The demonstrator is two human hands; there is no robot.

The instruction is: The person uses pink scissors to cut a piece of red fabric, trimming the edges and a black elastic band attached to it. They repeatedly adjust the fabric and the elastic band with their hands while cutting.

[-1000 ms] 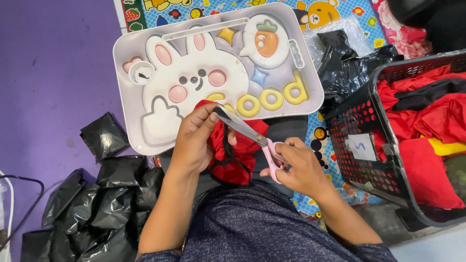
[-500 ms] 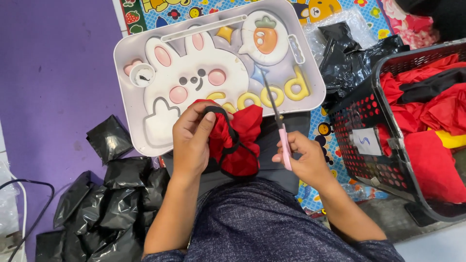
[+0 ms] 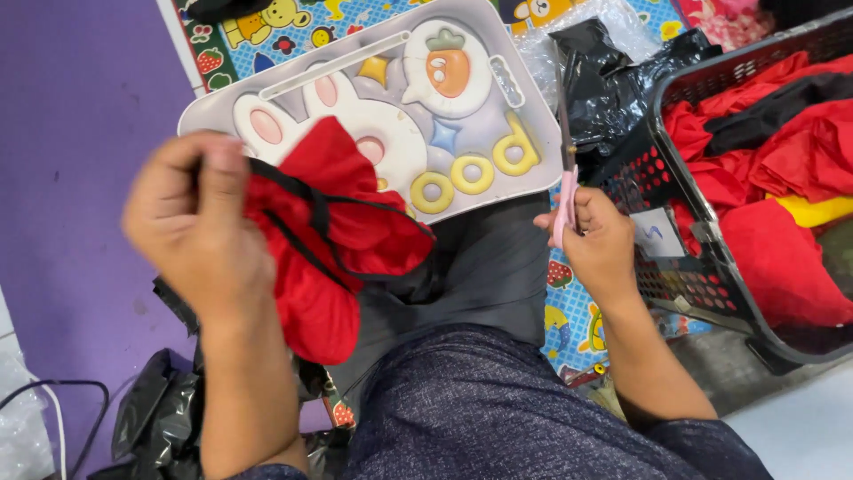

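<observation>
Purple floor mat [image 3: 71, 89] at far left; we sit w/ a rabbit tray [image 3: 498, 89] across our lap. Left hand [image 3: 191, 222] is closed round the red cloth [image 3: 346, 231], held up over the tray's left end, black trim running diag. Right hand [image 3: 600, 244] grips pink scissors [image 3: 564, 160], blades pointing up and away, well apart from the cloth. Blade gap unclear; basket [image 3: 675, 133] cut off at right.

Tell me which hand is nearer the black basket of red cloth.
Right. The right hand, gripping pink-handled scissors, sits just beside the basket; the left hand holds a red garment far across.
</observation>
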